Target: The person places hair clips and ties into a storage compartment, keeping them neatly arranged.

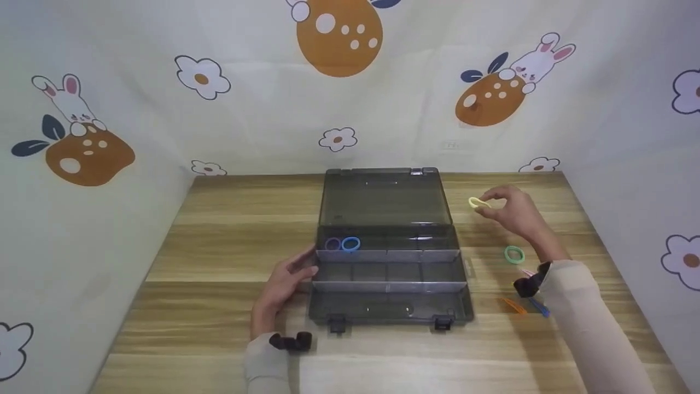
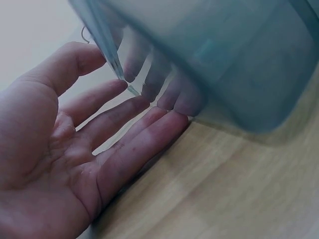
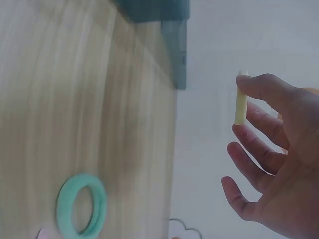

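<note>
My right hand (image 1: 517, 210) pinches a pale yellow hair tie (image 1: 478, 203) between thumb and fingers, above the table to the right of an open dark translucent compartment box (image 1: 391, 298). The right wrist view shows the yellow hair tie edge-on under the thumb, the other fingers loosely bent. My left hand (image 1: 284, 282) touches the box's left side with its fingertips (image 2: 172, 119), fingers fairly straight. A purple hair tie (image 1: 332, 244) and a blue hair tie (image 1: 351, 244) stand side by side in the left part of the back row.
A green hair tie (image 1: 514, 254) lies on the table right of the box. Nearer me are an orange clip-like piece (image 1: 514, 306), a blue one (image 1: 540, 307) and a pink one (image 1: 527, 272), partly behind the right wrist camera. The raised lid (image 1: 385, 200) leans back toward the patterned curtain.
</note>
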{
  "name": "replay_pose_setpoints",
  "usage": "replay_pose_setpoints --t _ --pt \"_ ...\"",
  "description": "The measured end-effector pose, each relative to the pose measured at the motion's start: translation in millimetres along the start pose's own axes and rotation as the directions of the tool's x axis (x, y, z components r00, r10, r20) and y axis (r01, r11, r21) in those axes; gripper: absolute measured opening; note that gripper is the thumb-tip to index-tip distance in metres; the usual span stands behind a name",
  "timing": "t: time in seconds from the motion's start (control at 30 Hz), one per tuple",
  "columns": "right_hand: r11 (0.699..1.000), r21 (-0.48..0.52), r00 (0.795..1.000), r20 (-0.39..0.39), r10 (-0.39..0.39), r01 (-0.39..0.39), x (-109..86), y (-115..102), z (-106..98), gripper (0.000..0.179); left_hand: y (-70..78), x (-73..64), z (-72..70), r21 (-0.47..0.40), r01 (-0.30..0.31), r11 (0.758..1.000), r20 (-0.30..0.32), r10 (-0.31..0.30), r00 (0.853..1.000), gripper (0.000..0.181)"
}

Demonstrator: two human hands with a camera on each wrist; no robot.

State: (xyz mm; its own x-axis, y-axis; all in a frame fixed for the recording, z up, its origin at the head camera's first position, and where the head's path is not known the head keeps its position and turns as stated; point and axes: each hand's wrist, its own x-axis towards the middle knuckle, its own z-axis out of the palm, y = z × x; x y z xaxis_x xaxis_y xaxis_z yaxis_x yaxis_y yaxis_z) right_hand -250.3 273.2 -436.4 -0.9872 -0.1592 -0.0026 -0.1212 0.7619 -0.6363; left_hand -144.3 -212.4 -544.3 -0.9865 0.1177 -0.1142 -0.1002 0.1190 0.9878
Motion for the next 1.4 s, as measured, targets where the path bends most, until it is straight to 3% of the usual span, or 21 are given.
replay_pose_setpoints --t 0.27,0.4,0.57,0.87,1.13,1.4 --pt "0.997 0.026 0.998 -0.009 -0.070 0.070 1.1 -43 7 0.036 0.8 0.1 1.0 -0.012 0.003 1.000 -0.024 -0.004 1.000 0.055" --pt "0.993 0.031 0.993 -0.023 -0.114 0.114 1.7 -62 11 0.034 0.0 0.4 0.9 -0.035 -0.012 0.999 0.003 0.012 1.000 0.057" --pt "0.979 0.051 0.979 -0.049 -0.196 0.199 3.8 -83 21 0.028 -1.4 0.4 0.7 -0.064 -0.027 0.998 0.040 0.030 0.999 0.059" --pt "0.956 0.086 0.959 -0.037 -0.279 0.282 6.7 -120 41 0.025 -0.3 0.5 -0.2 -0.056 -0.025 0.998 0.034 0.027 0.999 0.058" --pt "0.927 0.094 0.932 -0.040 -0.360 0.362 14.0 -140 68 0.022 0.0 1.1 -0.6 -0.074 0.000 0.997 0.049 0.004 0.999 0.062" --pt "0.917 0.029 0.914 0.075 -0.400 0.399 20.3 -144 108 0.023 0.7 0.0 -0.4 -0.078 0.007 0.997 0.031 -0.004 1.000 0.063"
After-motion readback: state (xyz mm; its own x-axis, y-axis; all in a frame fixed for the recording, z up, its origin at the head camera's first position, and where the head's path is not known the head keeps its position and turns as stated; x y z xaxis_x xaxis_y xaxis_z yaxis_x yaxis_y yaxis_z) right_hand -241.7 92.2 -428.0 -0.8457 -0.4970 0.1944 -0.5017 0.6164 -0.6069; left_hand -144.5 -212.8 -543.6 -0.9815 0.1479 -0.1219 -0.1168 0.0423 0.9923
